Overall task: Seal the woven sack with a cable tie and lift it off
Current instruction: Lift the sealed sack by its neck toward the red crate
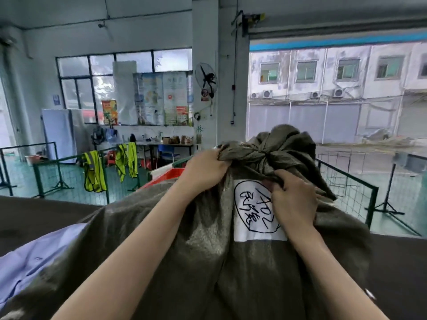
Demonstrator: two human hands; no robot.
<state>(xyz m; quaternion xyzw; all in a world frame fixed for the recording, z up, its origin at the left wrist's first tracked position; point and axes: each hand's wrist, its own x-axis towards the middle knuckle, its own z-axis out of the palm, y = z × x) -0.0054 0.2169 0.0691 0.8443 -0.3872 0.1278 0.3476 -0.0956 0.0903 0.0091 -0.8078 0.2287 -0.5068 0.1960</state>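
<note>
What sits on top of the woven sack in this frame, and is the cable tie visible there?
On the woven sack sit a white handwritten label and its bunched neck. The left hand and right hand grip the fabric below the neck. No cable tie shows; folds and hands may hide it.

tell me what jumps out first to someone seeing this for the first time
The big grey-green woven sack fills the lower centre, its neck bunched up top. Both bare hands clutch that gathered fabric, the left hand at the neck and the right hand just over a white label with black handwriting. Bright yellow vests hang on a railing at left.
</note>
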